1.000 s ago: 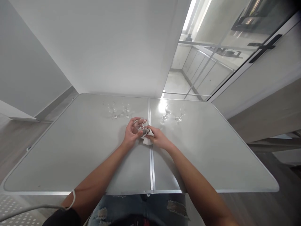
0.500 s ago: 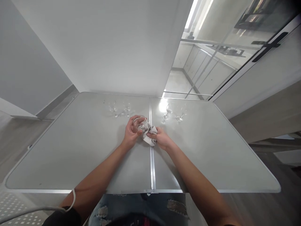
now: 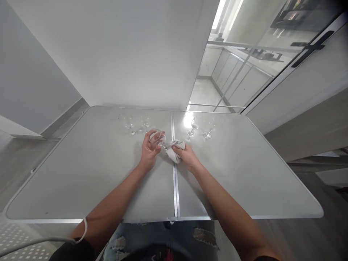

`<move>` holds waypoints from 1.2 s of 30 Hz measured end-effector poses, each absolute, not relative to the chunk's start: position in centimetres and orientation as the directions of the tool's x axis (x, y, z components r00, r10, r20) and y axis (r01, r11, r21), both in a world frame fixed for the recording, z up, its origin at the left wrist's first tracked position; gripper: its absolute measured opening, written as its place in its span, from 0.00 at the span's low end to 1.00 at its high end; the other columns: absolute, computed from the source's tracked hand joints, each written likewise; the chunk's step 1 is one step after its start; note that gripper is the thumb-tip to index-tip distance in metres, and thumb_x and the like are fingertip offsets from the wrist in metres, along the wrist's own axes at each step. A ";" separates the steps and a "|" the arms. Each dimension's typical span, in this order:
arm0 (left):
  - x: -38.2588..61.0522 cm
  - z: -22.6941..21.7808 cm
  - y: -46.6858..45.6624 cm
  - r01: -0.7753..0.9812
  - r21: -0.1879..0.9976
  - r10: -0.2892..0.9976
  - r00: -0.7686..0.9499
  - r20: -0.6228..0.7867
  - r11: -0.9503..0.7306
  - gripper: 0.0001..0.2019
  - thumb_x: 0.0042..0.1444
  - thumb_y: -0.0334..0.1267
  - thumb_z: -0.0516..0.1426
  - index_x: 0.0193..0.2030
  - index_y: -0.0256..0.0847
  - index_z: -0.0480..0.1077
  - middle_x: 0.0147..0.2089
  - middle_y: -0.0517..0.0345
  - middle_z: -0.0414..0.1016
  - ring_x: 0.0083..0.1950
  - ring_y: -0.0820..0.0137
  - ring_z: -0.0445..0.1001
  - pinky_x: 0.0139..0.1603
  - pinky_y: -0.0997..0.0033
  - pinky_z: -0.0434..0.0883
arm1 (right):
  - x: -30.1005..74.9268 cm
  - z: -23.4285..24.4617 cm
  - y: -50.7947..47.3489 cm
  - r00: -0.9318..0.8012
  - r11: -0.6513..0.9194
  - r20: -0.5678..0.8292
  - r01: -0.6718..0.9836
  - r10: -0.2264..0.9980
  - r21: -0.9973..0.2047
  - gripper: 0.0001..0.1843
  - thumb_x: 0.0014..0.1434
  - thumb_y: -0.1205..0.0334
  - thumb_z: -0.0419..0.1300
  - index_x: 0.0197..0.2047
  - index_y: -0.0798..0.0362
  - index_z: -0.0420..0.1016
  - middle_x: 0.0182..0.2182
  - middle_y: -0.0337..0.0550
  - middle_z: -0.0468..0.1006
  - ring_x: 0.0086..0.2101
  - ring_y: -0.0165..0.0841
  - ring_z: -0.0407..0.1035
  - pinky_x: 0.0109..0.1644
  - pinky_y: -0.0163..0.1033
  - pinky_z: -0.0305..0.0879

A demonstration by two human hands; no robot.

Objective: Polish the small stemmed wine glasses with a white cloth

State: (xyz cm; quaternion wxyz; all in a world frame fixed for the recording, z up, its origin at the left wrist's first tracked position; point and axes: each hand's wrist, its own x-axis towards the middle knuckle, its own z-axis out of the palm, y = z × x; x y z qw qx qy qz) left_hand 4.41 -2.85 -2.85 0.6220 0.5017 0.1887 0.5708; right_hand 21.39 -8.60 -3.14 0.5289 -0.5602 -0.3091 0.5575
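A clear wine glass (image 3: 158, 137) lies sideways in my left hand (image 3: 148, 154), whose fingers curl round the bowl. Its stem points right, into a crumpled white cloth (image 3: 175, 152). My right hand (image 3: 187, 156) pinches that cloth around the stem and base end, so the foot of the glass is hidden. Both hands are above the middle of the table, close to its metal seam.
Two stemmed glasses, a left one (image 3: 129, 125) and another (image 3: 145, 123), stand beyond my left hand. Two more, one (image 3: 192, 128) and its neighbour (image 3: 208, 130), stand at the back right. The grey table (image 3: 81, 174) meets a white wall (image 3: 130, 54); a glass door (image 3: 231, 72) is to the right.
My left hand has shifted slightly left with the glass, turning it so more of the stem shows. The cloth in my right hand has moved a little upward and bunched differently.
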 end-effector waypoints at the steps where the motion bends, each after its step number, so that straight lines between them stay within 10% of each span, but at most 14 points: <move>1: 4.4 -2.9 -2.8 -0.534 0.835 0.906 0.275 0.322 -0.134 0.37 0.46 0.52 0.72 0.61 0.50 0.64 0.63 0.44 0.72 0.65 0.56 0.71 0.62 0.58 0.67 | 21.3 -3.0 -8.7 0.152 -0.256 -0.308 -0.287 0.939 -0.923 0.23 0.47 0.48 0.74 0.40 0.54 0.80 0.37 0.47 0.82 0.37 0.39 0.75 0.40 0.41 0.69; 9: 4.7 -3.1 -3.1 -0.538 0.840 0.881 0.358 0.308 -0.075 0.37 0.45 0.50 0.73 0.60 0.50 0.64 0.63 0.45 0.71 0.63 0.58 0.71 0.60 0.59 0.70 | 19.7 -3.5 -8.9 0.049 -0.240 -0.268 -0.312 0.962 -0.919 0.24 0.43 0.49 0.76 0.37 0.57 0.79 0.32 0.45 0.80 0.32 0.34 0.72 0.38 0.38 0.65; 18: 4.7 -3.4 -2.6 -0.524 0.842 0.893 0.308 0.327 -0.128 0.37 0.44 0.49 0.73 0.59 0.51 0.64 0.61 0.46 0.73 0.64 0.57 0.72 0.60 0.59 0.69 | 20.9 -3.9 -8.3 0.202 -0.192 -0.167 0.112 0.965 -0.975 0.15 0.52 0.50 0.65 0.28 0.55 0.77 0.24 0.39 0.74 0.28 0.33 0.67 0.33 0.36 0.59; 25: 4.4 -4.2 -1.7 -0.527 0.837 0.937 0.198 0.289 -0.146 0.34 0.49 0.48 0.72 0.60 0.53 0.63 0.65 0.46 0.70 0.65 0.60 0.71 0.62 0.60 0.69 | 22.2 -2.3 -8.8 0.354 -0.119 0.000 0.315 0.935 -0.941 0.29 0.60 0.41 0.59 0.18 0.51 0.60 0.16 0.35 0.58 0.22 0.28 0.53 0.27 0.36 0.47; 28: 4.4 -4.2 -1.7 -0.500 0.854 0.937 0.208 0.282 -0.146 0.34 0.48 0.47 0.72 0.60 0.52 0.64 0.64 0.46 0.71 0.63 0.60 0.73 0.60 0.62 0.70 | 22.4 -1.4 -9.0 0.342 -0.033 0.079 0.309 0.936 -0.950 0.31 0.64 0.41 0.56 0.16 0.51 0.60 0.20 0.39 0.65 0.24 0.29 0.59 0.30 0.37 0.54; 33: 4.8 -4.1 -2.2 -0.494 0.860 0.911 0.281 0.301 -0.131 0.35 0.46 0.46 0.73 0.59 0.50 0.65 0.61 0.45 0.73 0.60 0.60 0.75 0.60 0.62 0.70 | 22.2 -0.7 -9.2 0.189 0.227 0.332 0.429 0.924 -0.874 0.10 0.62 0.54 0.61 0.41 0.50 0.79 0.39 0.44 0.78 0.31 0.32 0.67 0.39 0.37 0.63; 36: 4.8 -4.2 -2.4 -0.498 0.858 0.903 0.303 0.305 -0.123 0.36 0.46 0.46 0.73 0.60 0.49 0.65 0.62 0.45 0.73 0.60 0.59 0.75 0.61 0.60 0.71 | 21.5 -1.4 -9.2 0.014 0.284 0.345 0.536 0.938 -0.795 0.19 0.60 0.57 0.65 0.54 0.50 0.76 0.36 0.41 0.78 0.30 0.31 0.68 0.39 0.36 0.63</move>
